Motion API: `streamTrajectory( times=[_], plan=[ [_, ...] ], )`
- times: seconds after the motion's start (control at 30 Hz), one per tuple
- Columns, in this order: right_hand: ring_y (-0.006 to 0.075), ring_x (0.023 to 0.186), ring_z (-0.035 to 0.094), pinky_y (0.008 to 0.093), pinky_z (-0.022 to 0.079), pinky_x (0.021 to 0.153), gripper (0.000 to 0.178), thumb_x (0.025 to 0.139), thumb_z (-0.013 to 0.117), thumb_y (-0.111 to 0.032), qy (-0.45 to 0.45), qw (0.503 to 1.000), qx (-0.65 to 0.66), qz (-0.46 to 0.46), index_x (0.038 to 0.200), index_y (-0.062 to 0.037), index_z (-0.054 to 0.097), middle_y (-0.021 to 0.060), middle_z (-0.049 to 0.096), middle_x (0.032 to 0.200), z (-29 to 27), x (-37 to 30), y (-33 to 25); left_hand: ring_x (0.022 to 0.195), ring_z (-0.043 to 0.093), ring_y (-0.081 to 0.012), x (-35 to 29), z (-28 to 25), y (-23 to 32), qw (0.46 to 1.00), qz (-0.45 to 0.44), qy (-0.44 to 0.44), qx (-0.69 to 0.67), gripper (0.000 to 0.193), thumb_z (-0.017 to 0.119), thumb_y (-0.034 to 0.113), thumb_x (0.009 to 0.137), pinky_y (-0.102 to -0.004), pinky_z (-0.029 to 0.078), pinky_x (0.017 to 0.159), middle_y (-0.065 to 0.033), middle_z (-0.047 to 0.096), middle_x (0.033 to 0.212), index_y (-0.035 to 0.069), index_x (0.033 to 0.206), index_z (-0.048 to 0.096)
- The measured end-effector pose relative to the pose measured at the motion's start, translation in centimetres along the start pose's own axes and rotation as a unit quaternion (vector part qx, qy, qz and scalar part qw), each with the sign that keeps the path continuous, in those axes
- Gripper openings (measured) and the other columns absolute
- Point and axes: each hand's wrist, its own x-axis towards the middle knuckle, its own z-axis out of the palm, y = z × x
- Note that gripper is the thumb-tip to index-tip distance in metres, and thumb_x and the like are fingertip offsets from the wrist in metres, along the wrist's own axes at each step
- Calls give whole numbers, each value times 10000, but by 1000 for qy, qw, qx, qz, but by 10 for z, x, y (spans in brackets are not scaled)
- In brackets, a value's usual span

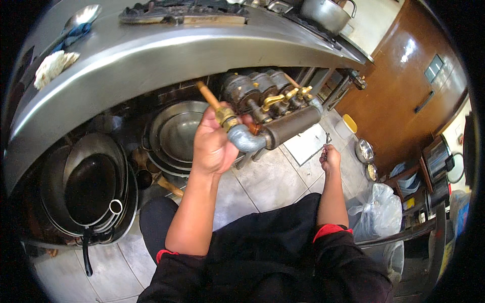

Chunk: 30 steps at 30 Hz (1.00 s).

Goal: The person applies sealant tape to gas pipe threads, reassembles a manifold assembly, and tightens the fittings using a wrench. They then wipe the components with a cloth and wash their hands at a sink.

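Note:
My left hand is closed round a brass pipe fitting, which joins a copper-coloured tube to a grey elbow. From the elbow a thick brown gas pipe runs right under the steel counter. Brass valves with yellow lever handles sit on that pipe, in front of dark round burner parts. Lower and to the right, apart from the pipe, my right hand grips a small dark metal tool with a forked, wrench-like tip. The fingertips behind the fitting are partly hidden.
The curved steel counter edge hangs above my left hand. Woks and large metal bowls stand underneath at left. A white sheet lies on the tiles. A plastic bag is beside my right arm; a brown door stands beyond.

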Motion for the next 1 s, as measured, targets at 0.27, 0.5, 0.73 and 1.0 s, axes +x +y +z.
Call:
streamTrajectory(
  times=[0.27,0.5,0.73,1.0],
  plan=[
    [118,486,400,272,312,440,70,890,590,-130,-91,973,207,-42,853,-103,538,-7,457,603,34,-45,-35,864,645,-269,0,1,0,987,-50,111,103,123,549,82,934,-430,527,853,-97,626,970,85,1050,590],
    [226,576,471,344,400,570,375,1036,376,-260,-398,851,100,-329,777,-28,517,50,422,561,101,-213,-155,899,626,-241,1,3,-1,983,-58,159,77,110,547,191,943,-392,509,831,-44,571,840,98,886,541],
    [363,1189,541,469,335,1054,410,989,423,-308,-349,685,-258,-585,809,8,612,217,681,1075,170,-342,-206,934,643,-237,-1,5,2,983,-17,68,169,97,631,146,917,-378,527,871,-38,627,910,93,987,591],
    [404,1185,553,511,287,1077,257,953,513,-206,-309,526,-458,-647,924,25,622,212,667,1026,193,-384,-200,1043,621,-278,-2,-4,3,999,-46,-11,18,297,530,52,935,-437,482,955,-104,609,1126,24,1230,511]
  ],
)
